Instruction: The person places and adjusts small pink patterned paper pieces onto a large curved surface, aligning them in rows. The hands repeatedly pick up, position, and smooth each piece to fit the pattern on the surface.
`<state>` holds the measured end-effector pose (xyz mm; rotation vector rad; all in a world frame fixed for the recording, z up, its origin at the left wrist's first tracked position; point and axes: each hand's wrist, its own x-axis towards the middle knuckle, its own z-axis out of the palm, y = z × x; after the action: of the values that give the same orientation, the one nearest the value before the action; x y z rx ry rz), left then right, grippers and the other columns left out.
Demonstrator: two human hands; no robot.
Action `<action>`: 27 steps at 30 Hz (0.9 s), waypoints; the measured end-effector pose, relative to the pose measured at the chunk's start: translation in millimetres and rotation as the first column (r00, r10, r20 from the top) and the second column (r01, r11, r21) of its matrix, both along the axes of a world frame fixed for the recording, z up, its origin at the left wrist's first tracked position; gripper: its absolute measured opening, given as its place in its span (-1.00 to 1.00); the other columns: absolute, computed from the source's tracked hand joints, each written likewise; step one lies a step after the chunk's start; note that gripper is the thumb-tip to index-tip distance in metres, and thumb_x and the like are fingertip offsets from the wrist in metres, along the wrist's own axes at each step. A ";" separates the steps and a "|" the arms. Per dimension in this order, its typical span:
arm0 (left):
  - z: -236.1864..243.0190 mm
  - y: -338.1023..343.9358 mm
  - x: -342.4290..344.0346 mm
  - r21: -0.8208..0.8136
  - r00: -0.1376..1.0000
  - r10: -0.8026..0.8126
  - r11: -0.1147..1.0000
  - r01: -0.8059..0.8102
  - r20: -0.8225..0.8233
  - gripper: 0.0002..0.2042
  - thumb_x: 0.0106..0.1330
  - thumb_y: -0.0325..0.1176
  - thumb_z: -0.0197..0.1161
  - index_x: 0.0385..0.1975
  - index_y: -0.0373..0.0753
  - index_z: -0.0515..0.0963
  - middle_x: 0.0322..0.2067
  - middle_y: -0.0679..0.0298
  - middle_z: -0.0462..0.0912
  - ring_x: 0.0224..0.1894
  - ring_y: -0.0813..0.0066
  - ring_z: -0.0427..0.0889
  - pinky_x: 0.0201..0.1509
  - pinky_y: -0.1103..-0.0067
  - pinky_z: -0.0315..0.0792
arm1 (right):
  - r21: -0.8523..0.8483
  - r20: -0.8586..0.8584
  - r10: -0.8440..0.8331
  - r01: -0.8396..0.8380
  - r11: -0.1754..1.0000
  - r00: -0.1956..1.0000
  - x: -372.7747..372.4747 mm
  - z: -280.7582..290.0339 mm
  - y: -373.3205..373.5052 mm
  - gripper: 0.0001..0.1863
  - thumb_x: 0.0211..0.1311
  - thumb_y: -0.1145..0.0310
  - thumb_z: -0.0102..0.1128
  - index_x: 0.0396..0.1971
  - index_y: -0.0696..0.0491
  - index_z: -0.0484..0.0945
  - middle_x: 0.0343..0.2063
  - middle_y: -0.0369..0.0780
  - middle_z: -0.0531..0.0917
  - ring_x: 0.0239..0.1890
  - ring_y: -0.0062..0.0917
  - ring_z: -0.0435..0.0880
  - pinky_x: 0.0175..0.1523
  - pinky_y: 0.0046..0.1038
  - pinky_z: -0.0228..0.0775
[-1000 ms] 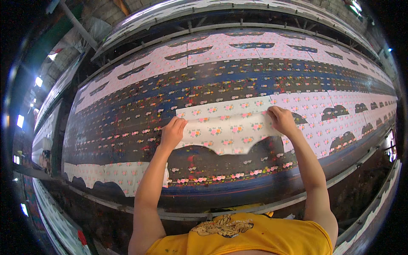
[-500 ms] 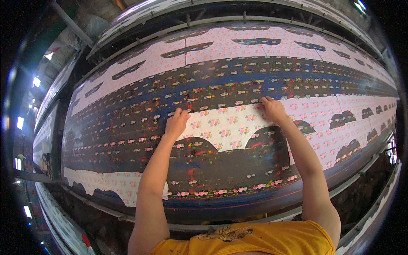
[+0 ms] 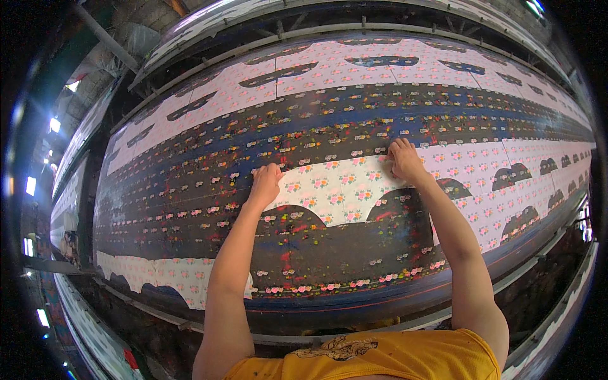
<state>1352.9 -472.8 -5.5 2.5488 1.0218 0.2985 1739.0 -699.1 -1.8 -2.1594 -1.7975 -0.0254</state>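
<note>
A white fabric piece [image 3: 339, 183] printed with pink and orange flowers lies flat on the dark, paint-specked table, two curved cutouts along its near edge. My left hand [image 3: 266, 183] is at its upper left corner, fingers bent and pressed together on the cloth. At the upper right corner, my right hand [image 3: 406, 163] has curled fingers pinching the edge, beside the neighbouring printed fabric [image 3: 475, 161]. Both fingertips partly hide the corners they touch.
Another floral fabric piece [image 3: 183, 273] lies at the table's near left edge. Along the far side runs a row of printed pieces [image 3: 335, 71] with dark cutouts. Metal rails [image 3: 405, 28] border the long table [image 3: 342, 256]. More long tables stand beyond both sides.
My left fingers have lowered and shifted slightly right at the corner. My right hand has edged slightly away from me. The fabric lies almost unchanged.
</note>
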 end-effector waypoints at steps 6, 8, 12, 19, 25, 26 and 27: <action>-0.4 -5.6 -1.7 0.067 0.991 -0.062 0.996 0.054 0.122 -0.90 0.42 -0.41 0.16 -0.21 -0.28 0.47 -0.27 0.05 0.60 -0.09 -0.03 0.54 0.04 0.20 0.36 | -0.019 0.086 -0.006 0.008 1.000 0.996 -3.1 -4.5 -5.3 -0.78 0.16 0.51 0.12 -0.17 0.10 0.42 -0.26 -0.09 0.60 -0.17 -0.15 0.65 -0.01 -0.13 0.37; 1.4 -13.1 1.0 0.025 0.980 -0.011 1.000 0.006 0.198 -0.93 0.40 -0.45 0.16 -0.23 -0.28 0.45 -0.30 0.05 0.56 -0.10 -0.04 0.58 -0.03 0.21 0.43 | -0.053 0.129 -0.029 0.036 0.998 0.991 -4.9 -0.3 -7.8 -0.74 0.15 0.50 0.13 -0.14 0.09 0.38 -0.25 -0.09 0.62 -0.22 -0.14 0.69 -0.09 -0.12 0.44; 18.1 -39.2 -13.4 0.168 0.955 -0.010 0.985 -0.042 0.297 -0.92 0.36 -0.46 0.20 -0.24 -0.26 0.45 -0.30 0.07 0.56 -0.21 -0.09 0.62 -0.19 0.18 0.50 | 0.015 0.078 -0.051 0.050 0.999 0.996 -13.4 14.8 -32.7 -0.70 0.19 0.44 0.15 -0.09 0.06 0.35 -0.26 -0.11 0.63 -0.33 -0.14 0.71 -0.33 -0.12 0.51; 86.3 -100.7 -84.2 0.464 0.856 -0.183 0.883 -0.074 0.484 -0.90 0.37 -0.46 0.23 -0.24 -0.23 0.43 -0.36 0.13 0.59 -0.37 0.03 0.66 -0.40 0.26 0.53 | 0.290 0.093 0.027 -0.053 0.956 0.995 -64.2 110.5 -118.3 -0.77 0.21 0.44 0.27 -0.22 0.05 0.40 -0.41 -0.19 0.61 -0.41 -0.23 0.70 -0.42 -0.20 0.50; 130.5 -171.9 -148.5 0.620 0.851 -0.307 0.784 -0.027 0.425 -0.91 0.40 -0.46 0.20 -0.22 -0.25 0.44 -0.40 0.16 0.58 -0.47 0.15 0.64 -0.50 0.35 0.49 | 0.371 0.122 0.118 -0.156 0.915 0.985 -119.3 166.9 -207.4 -0.78 0.24 0.39 0.33 -0.24 0.05 0.44 -0.49 -0.20 0.59 -0.49 -0.27 0.67 -0.50 -0.25 0.45; 132.9 -183.5 -157.7 0.614 0.857 -0.299 0.789 -0.027 0.421 -0.91 0.40 -0.45 0.20 -0.22 -0.25 0.44 -0.41 0.16 0.58 -0.47 0.15 0.64 -0.50 0.35 0.49 | 0.352 0.097 0.123 -0.149 0.924 0.988 -127.7 170.2 -220.6 -0.77 0.23 0.40 0.34 -0.24 0.05 0.45 -0.49 -0.19 0.60 -0.50 -0.26 0.67 -0.50 -0.25 0.45; 133.0 -194.3 -166.3 0.608 0.862 -0.290 0.793 -0.026 0.415 -0.91 0.41 -0.45 0.20 -0.22 -0.24 0.44 -0.41 0.16 0.58 -0.47 0.15 0.64 -0.50 0.35 0.49 | 0.332 0.070 0.127 -0.144 0.932 0.989 -135.3 171.3 -232.3 -0.77 0.22 0.40 0.36 -0.24 0.06 0.45 -0.48 -0.19 0.60 -0.51 -0.26 0.67 -0.51 -0.25 0.45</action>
<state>1186.6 -667.1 127.5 2.8046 0.5873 1.3477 1603.7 -931.4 169.5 -1.8070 -1.8114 -0.3306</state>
